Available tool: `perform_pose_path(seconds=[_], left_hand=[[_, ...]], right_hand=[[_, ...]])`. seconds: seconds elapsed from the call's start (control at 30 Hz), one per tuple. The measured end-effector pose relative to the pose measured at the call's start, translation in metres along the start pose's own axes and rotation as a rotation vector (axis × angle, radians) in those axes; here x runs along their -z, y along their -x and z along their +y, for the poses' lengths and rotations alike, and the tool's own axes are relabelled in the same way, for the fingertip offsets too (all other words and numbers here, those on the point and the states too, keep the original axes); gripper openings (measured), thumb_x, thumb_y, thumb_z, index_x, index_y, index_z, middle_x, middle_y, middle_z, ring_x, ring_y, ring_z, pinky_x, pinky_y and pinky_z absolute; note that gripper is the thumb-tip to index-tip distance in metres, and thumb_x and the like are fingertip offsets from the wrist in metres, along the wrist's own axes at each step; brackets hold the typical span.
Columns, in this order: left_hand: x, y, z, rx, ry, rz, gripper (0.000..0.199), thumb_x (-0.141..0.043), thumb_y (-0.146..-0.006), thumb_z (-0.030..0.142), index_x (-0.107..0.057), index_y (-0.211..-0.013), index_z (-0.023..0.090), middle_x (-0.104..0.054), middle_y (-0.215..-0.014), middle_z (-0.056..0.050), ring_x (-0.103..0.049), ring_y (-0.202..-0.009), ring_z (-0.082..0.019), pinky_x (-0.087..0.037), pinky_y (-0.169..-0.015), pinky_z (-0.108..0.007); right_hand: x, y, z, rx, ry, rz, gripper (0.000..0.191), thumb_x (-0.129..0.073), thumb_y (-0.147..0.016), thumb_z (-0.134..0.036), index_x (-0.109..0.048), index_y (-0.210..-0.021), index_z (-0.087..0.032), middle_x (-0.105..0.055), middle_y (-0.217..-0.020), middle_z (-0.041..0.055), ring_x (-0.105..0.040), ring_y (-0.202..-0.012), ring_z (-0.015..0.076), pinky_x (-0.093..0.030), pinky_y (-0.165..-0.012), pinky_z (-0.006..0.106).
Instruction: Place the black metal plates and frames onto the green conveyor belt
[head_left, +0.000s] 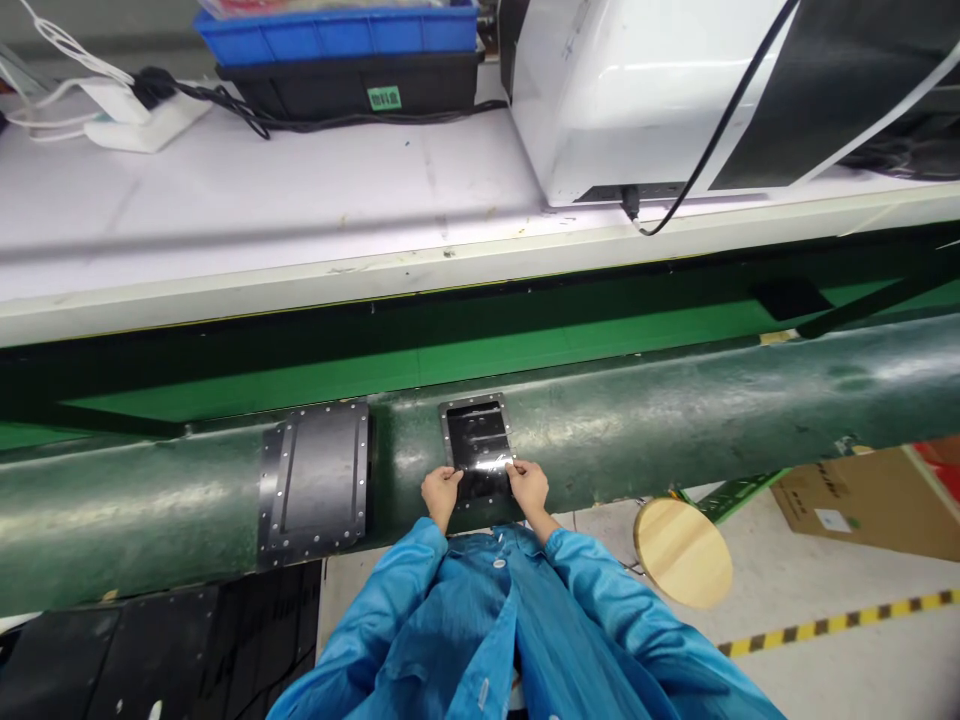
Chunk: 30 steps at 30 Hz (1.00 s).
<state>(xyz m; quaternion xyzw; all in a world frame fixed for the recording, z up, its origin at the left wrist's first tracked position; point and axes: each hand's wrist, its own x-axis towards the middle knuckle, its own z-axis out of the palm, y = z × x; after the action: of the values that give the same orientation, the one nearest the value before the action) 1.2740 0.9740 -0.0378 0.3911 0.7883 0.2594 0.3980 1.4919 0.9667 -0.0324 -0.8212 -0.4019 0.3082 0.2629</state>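
Observation:
A glossy black sheet (pixel 484 450) lies over a dark frame with small round studs (pixel 444 425) on the green bench surface. My left hand (pixel 442 492) pinches the sheet's lower left edge, and my right hand (pixel 529 486) pinches its right edge. Light reflects off the sheet between both hands. To the left, stacked dark panels with a studded border (pixel 321 475) rest on the same green surface, touched by neither hand.
Behind is a white shelf (pixel 300 200) with a blue bin (pixel 337 38), a black bin (pixel 330 90), a power strip (pixel 150 120) and a white machine (pixel 607 110). A round wooden stool (pixel 682 552) and a cardboard box (pixel 870 505) stand at right. Black panels (pixel 157 650) lie lower left.

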Motion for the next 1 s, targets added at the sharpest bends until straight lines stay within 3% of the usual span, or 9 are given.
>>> perform_pose_path(seconds=[0.1,0.17,0.3,0.47,0.63,0.73,0.83,0.9,1.0], left_hand=[[0.009,0.006,0.004,-0.061,-0.080,0.074,0.030,-0.084,-0.078,0.033,-0.078,-0.105,0.021,-0.079,-0.109,-0.012,-0.073,-0.107,-0.029,-0.053,-0.097,-0.037],[0.015,0.012,0.005,-0.062,-0.151,0.059,0.040,-0.088,-0.075,0.037,-0.074,-0.109,0.021,-0.077,-0.110,-0.012,-0.072,-0.107,-0.029,-0.051,-0.095,-0.036],[0.022,0.021,0.000,0.007,-0.283,-0.159,0.033,-0.091,-0.072,0.038,-0.065,-0.085,0.023,-0.073,-0.084,-0.007,-0.072,-0.095,-0.031,-0.049,-0.089,-0.037],[0.017,0.022,0.001,0.051,-0.293,-0.145,0.040,-0.090,-0.072,0.036,-0.053,-0.068,0.024,-0.070,-0.077,-0.006,-0.071,-0.088,-0.029,-0.047,-0.084,-0.036],[0.018,0.029,0.011,0.024,-0.287,-0.134,0.031,-0.092,-0.070,0.032,-0.063,-0.075,0.023,-0.075,-0.085,-0.009,-0.073,-0.096,-0.031,-0.049,-0.088,-0.036],[0.040,0.031,0.015,-0.042,-0.331,-0.162,0.022,-0.088,-0.074,0.031,-0.071,-0.085,0.021,-0.076,-0.093,-0.014,-0.073,-0.099,-0.034,-0.050,-0.089,-0.039],[0.079,0.027,0.023,-0.223,-0.279,-0.025,0.012,-0.074,-0.089,0.029,-0.075,-0.097,0.021,-0.075,-0.106,-0.015,-0.072,-0.103,-0.031,-0.050,-0.094,-0.039],[0.101,0.019,0.033,-0.352,-0.220,0.121,0.018,-0.062,-0.096,0.025,-0.074,-0.109,0.020,-0.071,-0.116,-0.016,-0.068,-0.111,-0.030,-0.048,-0.099,-0.038],[0.115,0.007,0.057,-0.356,-0.161,0.103,0.020,-0.066,-0.094,0.023,-0.075,-0.112,0.019,-0.067,-0.117,-0.015,-0.066,-0.111,-0.029,-0.047,-0.101,-0.038]], right_hand=[[0.007,-0.005,-0.001,0.019,0.075,-0.002,0.034,-0.075,-0.084,-0.045,-0.076,-0.110,-0.023,-0.077,-0.097,0.0059,-0.071,-0.094,0.0257,-0.049,-0.083,0.034],[0.013,-0.008,0.003,0.023,0.104,-0.031,0.037,-0.080,-0.082,-0.043,-0.073,-0.110,-0.021,-0.077,-0.102,0.0076,-0.071,-0.097,0.0268,-0.048,-0.082,0.034],[0.022,-0.008,0.017,0.037,0.172,-0.142,0.039,-0.090,-0.074,-0.041,-0.070,-0.100,-0.022,-0.076,-0.095,0.0066,-0.072,-0.091,0.0267,-0.045,-0.076,0.033],[0.023,-0.007,0.021,0.050,0.231,-0.160,0.038,-0.089,-0.077,-0.048,-0.068,-0.096,-0.023,-0.077,-0.091,0.0070,-0.073,-0.089,0.0272,-0.045,-0.075,0.034],[0.019,-0.010,0.028,0.083,0.379,-0.192,0.039,-0.078,-0.086,-0.055,-0.067,-0.105,-0.022,-0.079,-0.105,0.0112,-0.075,-0.101,0.0318,-0.048,-0.076,0.036],[0.013,-0.021,0.028,0.102,0.475,-0.262,0.038,-0.075,-0.086,-0.060,-0.067,-0.098,-0.024,-0.079,-0.101,0.0124,-0.075,-0.101,0.0349,-0.049,-0.076,0.039],[0.006,-0.037,0.005,0.129,0.492,-0.252,0.042,-0.069,-0.088,-0.066,-0.070,-0.096,-0.024,-0.079,-0.104,0.0153,-0.075,-0.103,0.0367,-0.051,-0.078,0.041],[0.003,-0.050,-0.022,0.135,0.459,-0.209,0.049,-0.062,-0.091,-0.070,-0.073,-0.098,-0.023,-0.079,-0.105,0.0172,-0.075,-0.104,0.0365,-0.053,-0.080,0.041],[-0.003,-0.072,-0.060,0.068,0.454,-0.185,0.058,-0.055,-0.093,-0.074,-0.077,-0.091,-0.021,-0.079,-0.095,0.0204,-0.076,-0.098,0.0360,-0.054,-0.080,0.042]])
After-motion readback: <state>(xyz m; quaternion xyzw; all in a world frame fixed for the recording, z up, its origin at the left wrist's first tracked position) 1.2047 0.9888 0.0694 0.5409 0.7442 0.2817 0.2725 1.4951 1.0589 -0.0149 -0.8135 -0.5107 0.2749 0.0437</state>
